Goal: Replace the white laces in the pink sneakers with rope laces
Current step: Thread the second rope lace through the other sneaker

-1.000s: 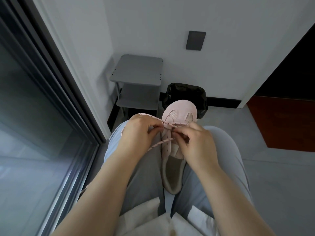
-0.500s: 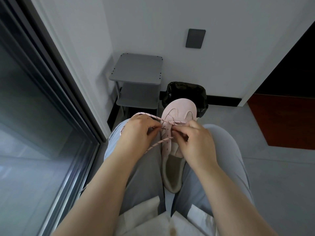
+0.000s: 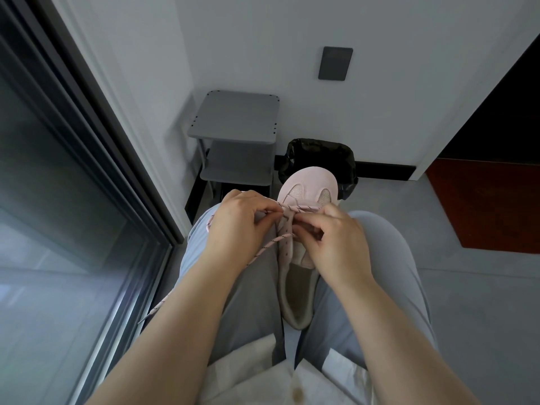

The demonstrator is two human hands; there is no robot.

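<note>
One pink sneaker [image 3: 304, 229] lies wedged between the thighs, toe pointing away toward the bin [image 3: 317, 154], heel opening toward the body. Its long axis runs straight out from the person, so the eyelet rows sit right under both sets of fingers. One rope lace [image 3: 270, 245], pale with dark flecks, is in play: a strand crosses the tongue near the toe, and another strand leaves the left eyelet row and trails down and left, passing behind the left forearm toward the floor by the glass door [image 3: 58, 200].

The left hand [image 3: 242, 223] pinches the lace at the upper left eyelets, fingertips pressed together on the strand. The right hand [image 3: 339, 241] curls over the right side of the tongue, thumb and forefinger closed just across from the left; it looks like they pinch the lace or its tip, but the fingers hide the contact, so I cannot tell for sure.

The key relation: the next free eyelets lie toward the body from both grips, down the shoe's length, and the long loose end hangs on the left side, nearer the left hand. Judging by the open rows, lacing is only a crossing or two in.

Count: one sneaker, one rope lace, two hands. No white lace and no second sneaker in sight. Beyond stand a grey shelf [image 3: 233, 115] and the black bin.
</note>
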